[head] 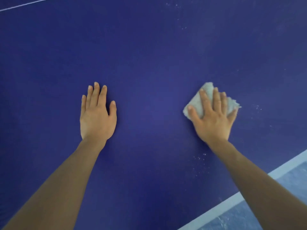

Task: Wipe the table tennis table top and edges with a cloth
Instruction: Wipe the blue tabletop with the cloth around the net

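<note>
Both hands lie flat, palms down, on the dark blue table, well apart from each other, with bare forearms reaching in from the bottom of the view. The left hand is spread open with nothing under it or in it; its fingers are close together and point away from the person, and the thumb sits slightly out toward the right hand. The right hand is also opened out, fingers splayed, pressing down on a pale, frayed cloth. The cloth is bunched into a rough square under the fingers and the front of the palm, and its corners show beyond the fingertips, past the thumb, and past the little finger on the outer side. It is held down by the flat of the hand rather than clenched. Small white specks dot the table surface just behind the right wrist, and more lie out beyond the right hand's outer side and far ahead of it. Behind the right forearm, the table's white edge line runs diagonally, with grey floor beyond it. Far ahead of the left hand, a thin white line crosses the table top.
</note>
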